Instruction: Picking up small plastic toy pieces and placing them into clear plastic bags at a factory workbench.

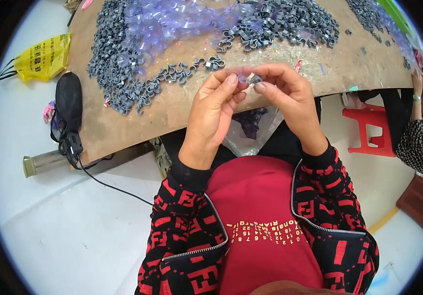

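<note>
Above the near edge of the table, my two hands meet fingertip to fingertip. My left hand (pixel 207 110) is closed in a pinch on a small see-through purple plastic piece (pixel 242 78). Between thumb and fingers of my right hand (pixel 292 96) is a small dark grey plastic clip (pixel 255 79). Both parts are close together, partly covered by the fingers; whether they touch, I cannot tell. Below my hands, a clear plastic bag (pixel 266 135) lies open at my lap with dark pieces (pixel 251 121) inside.
On the wooden table (pixel 172 110) lie heaps of grey clips (pixel 110 54) and purple clear pieces (pixel 172 22). A yellow bag (pixel 44 58) and a black elongated object with a cable (pixel 69 98) are at the left. Another person's hand (pixel 418 82) and a red stool (pixel 369 129) are at the right.
</note>
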Demonstrator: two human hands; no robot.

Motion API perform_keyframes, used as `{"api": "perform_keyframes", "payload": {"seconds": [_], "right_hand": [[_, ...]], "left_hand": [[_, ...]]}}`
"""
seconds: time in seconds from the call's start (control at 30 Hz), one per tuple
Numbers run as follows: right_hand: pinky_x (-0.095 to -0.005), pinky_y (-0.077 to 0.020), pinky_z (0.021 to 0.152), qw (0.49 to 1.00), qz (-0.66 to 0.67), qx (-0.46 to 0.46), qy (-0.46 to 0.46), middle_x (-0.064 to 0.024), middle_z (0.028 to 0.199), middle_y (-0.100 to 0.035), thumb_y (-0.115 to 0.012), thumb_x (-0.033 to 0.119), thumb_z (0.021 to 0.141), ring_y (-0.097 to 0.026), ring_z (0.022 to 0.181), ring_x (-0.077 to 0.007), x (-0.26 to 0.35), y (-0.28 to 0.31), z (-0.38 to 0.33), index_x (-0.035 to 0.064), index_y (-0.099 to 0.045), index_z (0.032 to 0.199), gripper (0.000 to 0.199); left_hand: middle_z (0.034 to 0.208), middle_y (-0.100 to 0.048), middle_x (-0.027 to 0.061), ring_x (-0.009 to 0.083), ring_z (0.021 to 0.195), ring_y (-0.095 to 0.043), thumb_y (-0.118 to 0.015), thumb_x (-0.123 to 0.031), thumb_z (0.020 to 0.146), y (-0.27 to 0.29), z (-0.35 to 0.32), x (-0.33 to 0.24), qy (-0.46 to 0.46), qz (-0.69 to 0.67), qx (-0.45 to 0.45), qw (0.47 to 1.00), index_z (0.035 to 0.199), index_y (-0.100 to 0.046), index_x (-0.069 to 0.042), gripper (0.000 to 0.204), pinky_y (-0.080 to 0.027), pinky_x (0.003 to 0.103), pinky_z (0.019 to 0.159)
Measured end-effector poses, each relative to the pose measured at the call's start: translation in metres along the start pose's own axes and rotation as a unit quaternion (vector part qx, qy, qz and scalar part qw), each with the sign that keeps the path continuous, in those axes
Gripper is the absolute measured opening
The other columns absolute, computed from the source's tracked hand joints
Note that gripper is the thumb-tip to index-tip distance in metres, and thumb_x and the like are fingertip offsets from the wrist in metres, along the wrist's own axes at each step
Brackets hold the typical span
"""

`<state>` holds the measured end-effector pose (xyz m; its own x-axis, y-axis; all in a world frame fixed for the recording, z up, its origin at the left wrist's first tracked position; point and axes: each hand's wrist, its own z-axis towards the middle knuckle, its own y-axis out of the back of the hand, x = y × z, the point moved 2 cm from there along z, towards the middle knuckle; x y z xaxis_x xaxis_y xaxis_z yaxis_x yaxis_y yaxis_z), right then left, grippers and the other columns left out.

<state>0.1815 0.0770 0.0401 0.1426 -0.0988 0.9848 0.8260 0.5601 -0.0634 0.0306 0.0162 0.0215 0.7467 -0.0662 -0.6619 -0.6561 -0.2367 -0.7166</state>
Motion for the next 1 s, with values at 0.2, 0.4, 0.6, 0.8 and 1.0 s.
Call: {"api": "perform_keyframes", "payload": {"seconds": [0.2, 0.4, 0.6, 0.8, 1.0], "right_hand": [[-0.0226, -0.0438, 0.081, 0.996, -0.080, 0.000, 0.048, -0.0018, 0.102, -0.061, -0.062, 0.001, 0.087, -0.057, 0.092, -0.0092, 0.002, 0.001, 0.002, 0.0006, -0.061, 0.111, 0.024], [-0.0225, -0.0450, 0.078, 1.000, 0.009, -0.020, 0.003, -0.0017, 0.098, -0.062, -0.062, 0.004, 0.088, -0.057, 0.088, -0.0082, 0.006, -0.001, 0.003, 0.0003, -0.061, 0.110, 0.023], [-0.0215, -0.0445, 0.079, 1.000, 0.014, -0.010, 0.007, -0.0010, 0.099, -0.059, -0.062, 0.001, 0.088, -0.056, 0.089, -0.0079, 0.006, 0.001, 0.001, -0.0007, -0.060, 0.111, 0.024], [-0.0216, -0.0453, 0.079, 0.999, 0.035, -0.007, 0.006, -0.0016, 0.101, -0.059, -0.061, 0.001, 0.088, -0.057, 0.088, -0.0085, 0.005, 0.000, -0.001, -0.0003, -0.060, 0.112, 0.024], [-0.0223, -0.0465, 0.078, 1.000, 0.025, -0.015, -0.003, -0.0020, 0.101, -0.060, -0.061, 0.004, 0.089, -0.058, 0.086, -0.0088, 0.006, 0.002, 0.001, 0.0000, -0.060, 0.111, 0.023]], "left_hand": [[0.102, -0.064, 0.0056, 0.0120, 0.093, -0.061, -0.059, -0.015, 0.093, -0.007, -0.007, 0.001, -0.014, 0.043, 0.008, 0.999, 0.103, -0.055, -0.005, 0.015, -0.048, 0.025, 0.079], [0.101, -0.062, 0.0050, 0.0120, 0.088, -0.061, -0.059, -0.014, 0.092, -0.008, -0.010, 0.000, -0.029, 0.071, 0.028, 0.997, 0.103, -0.056, -0.004, 0.014, -0.048, 0.025, 0.075], [0.103, -0.058, 0.0053, 0.0137, 0.084, -0.061, -0.059, -0.011, 0.090, -0.019, -0.015, -0.003, -0.051, 0.063, -0.011, 0.997, 0.110, -0.054, -0.005, 0.022, -0.049, 0.026, 0.074], [0.098, -0.060, 0.0069, 0.0144, 0.085, -0.063, -0.057, -0.014, 0.088, -0.014, -0.012, -0.003, -0.032, 0.090, -0.004, 0.995, 0.114, -0.051, -0.002, 0.029, -0.052, 0.028, 0.076], [0.099, -0.059, 0.0064, 0.0153, 0.083, -0.062, -0.057, -0.017, 0.087, -0.010, -0.013, -0.007, 0.006, 0.086, -0.004, 0.996, 0.109, -0.052, -0.003, 0.027, -0.050, 0.029, 0.073]]}}
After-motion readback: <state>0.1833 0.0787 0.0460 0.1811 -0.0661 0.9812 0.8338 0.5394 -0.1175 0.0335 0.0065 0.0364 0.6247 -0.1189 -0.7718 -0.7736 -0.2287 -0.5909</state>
